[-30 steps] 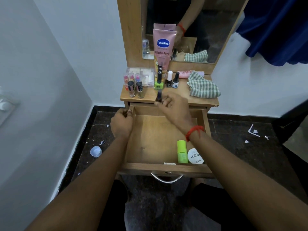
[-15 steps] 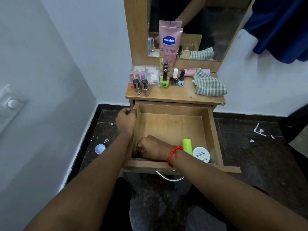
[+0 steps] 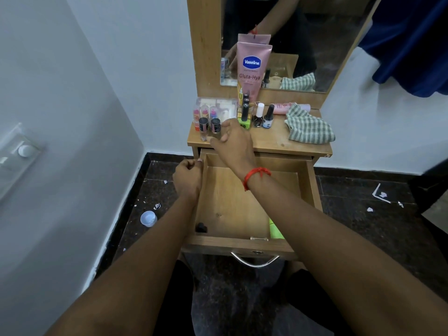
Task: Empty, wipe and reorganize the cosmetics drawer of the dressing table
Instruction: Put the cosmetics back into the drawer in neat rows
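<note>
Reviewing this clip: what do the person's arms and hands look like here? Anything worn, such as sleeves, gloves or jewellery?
Both arms are bare from the bottom edge of the view to the fingers: no sleeves, no gloves. The left hand shows no ring, watch or band. The right hand has a red thread band knotted around its wrist, with loose ends sticking out. No rings show on it.
</note>
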